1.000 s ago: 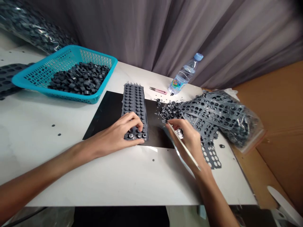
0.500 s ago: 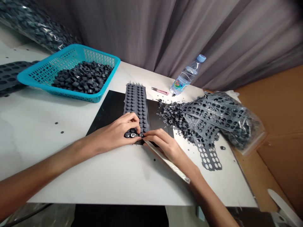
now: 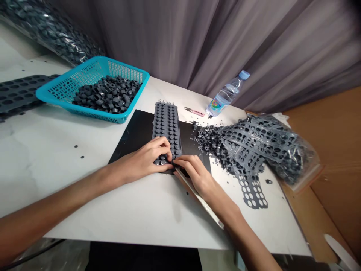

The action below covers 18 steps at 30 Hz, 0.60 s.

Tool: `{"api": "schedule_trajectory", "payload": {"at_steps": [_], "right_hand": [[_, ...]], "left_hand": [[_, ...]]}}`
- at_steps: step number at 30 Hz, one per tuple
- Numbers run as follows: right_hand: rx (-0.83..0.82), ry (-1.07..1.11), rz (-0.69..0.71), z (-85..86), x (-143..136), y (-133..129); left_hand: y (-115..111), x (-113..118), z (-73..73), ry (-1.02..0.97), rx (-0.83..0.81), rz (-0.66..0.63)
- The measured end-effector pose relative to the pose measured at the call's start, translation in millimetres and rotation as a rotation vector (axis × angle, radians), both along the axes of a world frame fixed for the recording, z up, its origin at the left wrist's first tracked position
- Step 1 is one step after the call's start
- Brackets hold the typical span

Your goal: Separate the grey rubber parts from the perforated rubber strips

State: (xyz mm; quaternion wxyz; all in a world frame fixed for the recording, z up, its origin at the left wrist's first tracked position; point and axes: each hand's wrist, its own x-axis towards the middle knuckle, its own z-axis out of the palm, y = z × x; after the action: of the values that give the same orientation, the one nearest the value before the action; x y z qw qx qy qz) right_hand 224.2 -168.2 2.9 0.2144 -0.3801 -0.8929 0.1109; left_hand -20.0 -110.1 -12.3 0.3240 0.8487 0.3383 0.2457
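A dark grey moulded rubber sheet (image 3: pixel 166 120) with rows of raised round caps lies on a black mat (image 3: pixel 132 130). My left hand (image 3: pixel 153 153) is closed at the sheet's near end, index finger curled over the caps and thumb along the near edge. My right hand (image 3: pixel 197 174) grips a long, thin tool with a flat whitish handle (image 3: pixel 211 210), which slants down toward my forearm. The tool's tip meets the left fingertips at the sheet's near right corner. Fingers hide the exact contact there.
A blue basket (image 3: pixel 128 116) of small dark rings stands back left, beside a punched sheet (image 3: pixel 19 90). Pink-handled snips (image 3: pixel 194 111) and a water bottle (image 3: pixel 225 94) are behind the mat. To the right lie loose rubber pieces (image 3: pixel 211 141), perforated scraps (image 3: pixel 251 154) and a plastic bag (image 3: pixel 299 165).
The whole view has shifted slightly, so things sit a little farther right. Both hands stay at the sheet's near end, and the left fingertips have closed in around the near right corner.
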Motion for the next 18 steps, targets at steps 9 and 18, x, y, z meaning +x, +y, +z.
{"api": "schedule_trajectory", "payload": {"at_steps": [9, 18], "right_hand": [[0.208, -0.204, 0.092, -0.5, -4, -2], [0.232, -0.09, -0.143, -13.4, -14, -5]], "left_hand": [[1, 0, -2.2, -0.007, -0.002, 0.004], [2, 3, 4.3, 0.05, -0.029, -0.007]]}}
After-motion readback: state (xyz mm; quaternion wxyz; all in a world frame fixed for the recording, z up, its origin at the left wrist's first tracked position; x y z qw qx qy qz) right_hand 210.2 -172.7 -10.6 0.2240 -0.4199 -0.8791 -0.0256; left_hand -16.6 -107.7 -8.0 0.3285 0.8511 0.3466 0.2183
